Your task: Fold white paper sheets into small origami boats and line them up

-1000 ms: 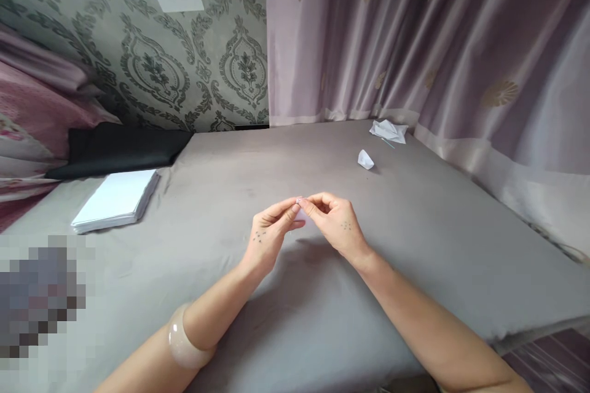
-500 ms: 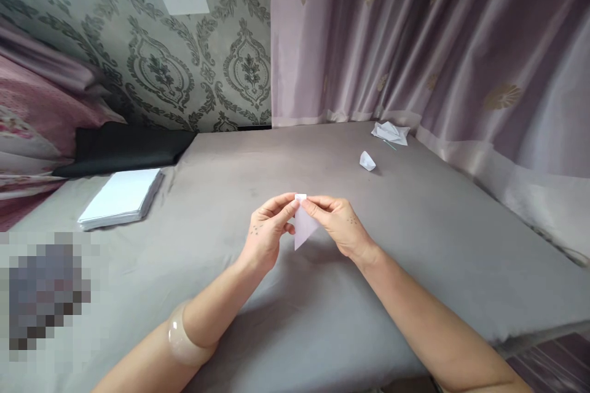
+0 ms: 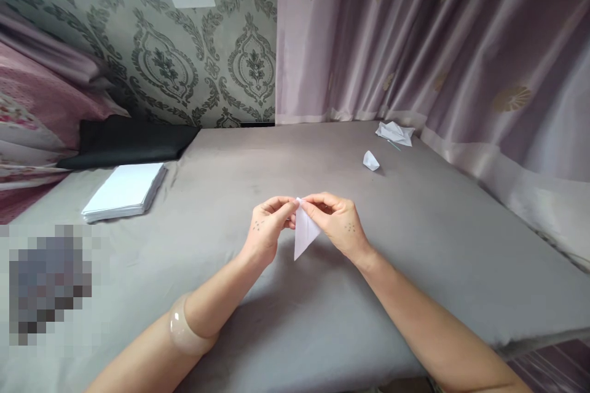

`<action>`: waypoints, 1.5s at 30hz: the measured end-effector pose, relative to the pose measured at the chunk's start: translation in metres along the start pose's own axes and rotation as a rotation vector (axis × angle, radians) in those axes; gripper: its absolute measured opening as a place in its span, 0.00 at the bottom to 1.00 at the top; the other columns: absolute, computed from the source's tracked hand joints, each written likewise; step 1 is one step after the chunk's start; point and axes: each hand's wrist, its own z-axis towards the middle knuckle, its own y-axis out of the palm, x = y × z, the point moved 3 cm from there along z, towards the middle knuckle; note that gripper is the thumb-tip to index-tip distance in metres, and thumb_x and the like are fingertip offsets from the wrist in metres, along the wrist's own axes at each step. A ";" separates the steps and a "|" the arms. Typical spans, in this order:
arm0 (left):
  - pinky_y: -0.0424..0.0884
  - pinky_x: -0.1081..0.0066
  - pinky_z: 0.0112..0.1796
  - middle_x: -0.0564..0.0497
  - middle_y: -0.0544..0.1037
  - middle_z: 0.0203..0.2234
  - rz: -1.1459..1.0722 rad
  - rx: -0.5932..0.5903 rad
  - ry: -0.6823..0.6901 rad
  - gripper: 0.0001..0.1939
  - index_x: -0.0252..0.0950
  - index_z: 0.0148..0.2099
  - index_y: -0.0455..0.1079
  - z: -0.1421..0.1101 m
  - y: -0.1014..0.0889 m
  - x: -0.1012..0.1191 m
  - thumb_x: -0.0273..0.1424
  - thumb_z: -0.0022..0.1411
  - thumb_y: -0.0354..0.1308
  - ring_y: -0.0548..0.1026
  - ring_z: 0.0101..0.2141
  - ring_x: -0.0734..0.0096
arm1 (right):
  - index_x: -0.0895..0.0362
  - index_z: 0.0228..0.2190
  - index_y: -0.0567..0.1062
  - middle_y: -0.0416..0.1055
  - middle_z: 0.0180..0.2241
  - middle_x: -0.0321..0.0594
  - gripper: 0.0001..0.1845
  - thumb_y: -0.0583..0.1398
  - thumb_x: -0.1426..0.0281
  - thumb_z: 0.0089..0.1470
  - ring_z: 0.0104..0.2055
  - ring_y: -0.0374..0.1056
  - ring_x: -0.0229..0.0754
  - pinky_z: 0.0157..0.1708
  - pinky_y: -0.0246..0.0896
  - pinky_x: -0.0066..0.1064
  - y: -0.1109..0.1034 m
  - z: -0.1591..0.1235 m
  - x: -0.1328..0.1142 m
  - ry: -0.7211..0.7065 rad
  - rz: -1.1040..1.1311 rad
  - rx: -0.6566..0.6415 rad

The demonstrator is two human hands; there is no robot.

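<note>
White, triangular folded paper hangs pinched by both our left hand and our right hand, above a broad grey cloth-covered surface. Beyond it we see grey-green damask-patterned wallpaper and long mauve curtains with golden motifs.
</note>
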 end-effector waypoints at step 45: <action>0.65 0.73 0.30 0.53 0.71 0.21 0.195 -0.109 0.138 0.12 0.32 0.30 0.72 0.013 -0.007 -0.010 0.37 0.54 0.63 0.68 0.25 0.76 | 0.59 0.28 0.80 0.77 0.27 0.40 0.16 0.66 0.58 0.43 0.28 0.68 0.38 0.30 0.60 0.30 0.004 0.007 0.025 0.356 0.202 -0.158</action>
